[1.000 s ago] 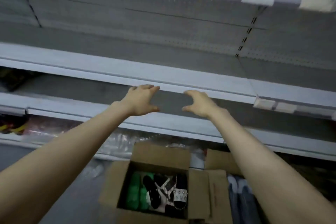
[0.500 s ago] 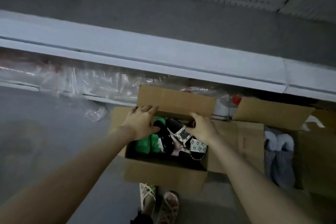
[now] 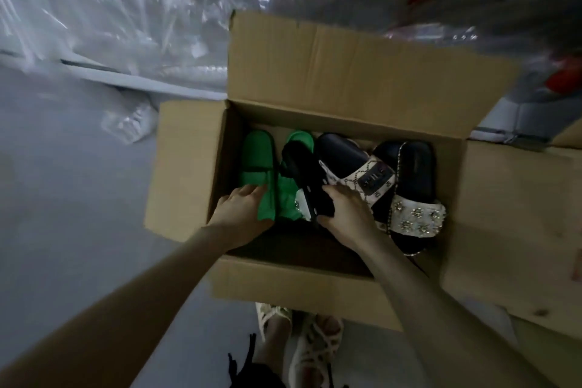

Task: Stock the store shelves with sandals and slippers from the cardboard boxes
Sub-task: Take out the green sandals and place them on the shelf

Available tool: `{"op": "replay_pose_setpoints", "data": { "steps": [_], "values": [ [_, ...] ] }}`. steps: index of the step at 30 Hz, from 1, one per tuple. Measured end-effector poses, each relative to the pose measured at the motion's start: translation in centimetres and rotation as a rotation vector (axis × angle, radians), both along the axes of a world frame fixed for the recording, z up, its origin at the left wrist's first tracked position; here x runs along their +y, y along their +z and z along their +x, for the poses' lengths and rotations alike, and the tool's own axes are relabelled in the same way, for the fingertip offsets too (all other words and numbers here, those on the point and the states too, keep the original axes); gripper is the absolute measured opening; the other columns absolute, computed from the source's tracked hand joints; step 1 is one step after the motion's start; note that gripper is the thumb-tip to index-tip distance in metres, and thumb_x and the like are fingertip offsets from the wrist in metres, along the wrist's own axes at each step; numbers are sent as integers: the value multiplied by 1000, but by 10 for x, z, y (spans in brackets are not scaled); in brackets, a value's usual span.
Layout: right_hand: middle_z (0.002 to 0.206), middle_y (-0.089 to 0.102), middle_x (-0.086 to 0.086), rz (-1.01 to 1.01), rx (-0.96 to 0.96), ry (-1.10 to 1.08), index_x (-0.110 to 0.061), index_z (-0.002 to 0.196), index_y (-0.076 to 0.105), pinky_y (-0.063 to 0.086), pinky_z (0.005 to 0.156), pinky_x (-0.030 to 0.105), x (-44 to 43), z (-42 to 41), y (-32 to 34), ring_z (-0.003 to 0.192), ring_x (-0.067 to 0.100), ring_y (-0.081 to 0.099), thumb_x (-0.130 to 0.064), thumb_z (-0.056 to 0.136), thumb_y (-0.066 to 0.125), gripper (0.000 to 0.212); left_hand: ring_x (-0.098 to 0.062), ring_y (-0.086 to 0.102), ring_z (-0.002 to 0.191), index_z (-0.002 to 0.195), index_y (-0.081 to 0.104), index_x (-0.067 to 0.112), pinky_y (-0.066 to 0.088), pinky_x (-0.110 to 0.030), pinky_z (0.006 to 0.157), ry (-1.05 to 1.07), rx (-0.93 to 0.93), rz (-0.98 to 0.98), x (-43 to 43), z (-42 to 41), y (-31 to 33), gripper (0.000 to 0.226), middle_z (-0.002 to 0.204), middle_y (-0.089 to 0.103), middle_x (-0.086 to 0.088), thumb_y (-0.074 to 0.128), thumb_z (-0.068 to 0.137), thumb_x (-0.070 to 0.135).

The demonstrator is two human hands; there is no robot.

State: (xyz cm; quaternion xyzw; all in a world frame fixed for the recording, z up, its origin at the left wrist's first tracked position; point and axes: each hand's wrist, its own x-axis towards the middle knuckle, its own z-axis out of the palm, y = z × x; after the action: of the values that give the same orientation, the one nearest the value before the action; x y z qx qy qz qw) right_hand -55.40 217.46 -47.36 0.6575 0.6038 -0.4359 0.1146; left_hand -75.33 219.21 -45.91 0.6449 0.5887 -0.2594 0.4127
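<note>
An open cardboard box (image 3: 185,167) stands on the floor below me with several slippers inside. At its left lie two green slippers (image 3: 258,161). My left hand (image 3: 241,214) curls round the near end of the left green one. A black sandal (image 3: 307,179) lies across the second green slipper, and my right hand (image 3: 346,217) grips its near end. To the right sit a black slide with a patterned white strap (image 3: 359,176) and a black slide with a jewelled white strap (image 3: 415,214).
Crumpled clear plastic bags (image 3: 126,25) are heaped behind and left of the box. A second cardboard box (image 3: 510,230) adjoins on the right. Grey floor (image 3: 63,198) lies to the left. My sandalled feet (image 3: 299,334) stand just in front of the box.
My hands came down from the shelf edge into the box. The view dropped and closed in. The left hand now holds a green slipper and the right hand the black sandal.
</note>
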Motion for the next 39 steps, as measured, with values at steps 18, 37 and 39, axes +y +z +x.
{"op": "replay_pose_setpoints", "data": {
  "steps": [18,37,39],
  "values": [
    [155,20,9,-79,48,156,-11,149,15,23,111,41,15,-71,-137,139,32,21,-6,90,49,69,-31,23,136,146,21,12,23,-37,113,161,25,73,18,-15,-128,66,147,23,-12,56,89,13],
    [120,56,13,-77,112,-355,-28,103,66,43,100,45,25,-40,-82,111,34,54,-33,80,69,23,-29,37,128,134,43,21,37,-42,103,126,-155,120,19,-18,-29,43,133,48,-12,52,93,29],
    [119,57,12,-78,120,-341,-28,104,66,44,99,44,25,-29,-53,111,32,54,-36,80,70,26,-29,39,127,134,44,21,37,-42,103,110,-171,135,18,-14,-2,43,131,51,-12,52,93,30]
  ]
}}
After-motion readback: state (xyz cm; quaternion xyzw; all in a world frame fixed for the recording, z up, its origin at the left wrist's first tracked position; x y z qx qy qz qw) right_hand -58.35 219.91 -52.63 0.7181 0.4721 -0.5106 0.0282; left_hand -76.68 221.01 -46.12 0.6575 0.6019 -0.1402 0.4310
